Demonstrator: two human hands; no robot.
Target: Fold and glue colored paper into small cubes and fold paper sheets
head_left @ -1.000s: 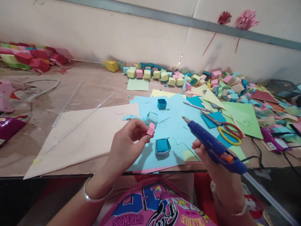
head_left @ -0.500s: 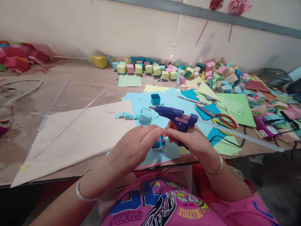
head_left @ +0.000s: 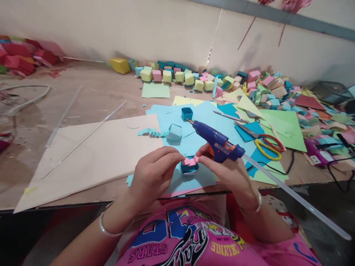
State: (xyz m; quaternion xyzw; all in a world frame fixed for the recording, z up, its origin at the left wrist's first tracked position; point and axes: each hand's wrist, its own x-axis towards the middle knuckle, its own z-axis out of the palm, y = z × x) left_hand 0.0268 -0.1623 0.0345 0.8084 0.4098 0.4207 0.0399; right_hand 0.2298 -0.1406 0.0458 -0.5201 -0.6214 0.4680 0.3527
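Pink paper piece point(head_left: 190, 161) is seen at the mouth of the teal box point(head_left: 189, 168); whether it's in or just above can't be told. Its right end is pinched by the right hand point(head_left: 231, 175), partly hidden by the blue glue gun point(head_left: 212, 136) also gripped there. By the left hand point(head_left: 155, 171) the other end is reached, but clamped or not can't be made out. Pink flowers point(head_left: 296, 4) are cut off up top.

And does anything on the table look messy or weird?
Yes. At the far left, red smears mark the brown table beside the red boxes, perhaps spilled paint. Nearer the middle, a blue paper strip is crinkled in zigzags, odd beside the flat beige sheet.
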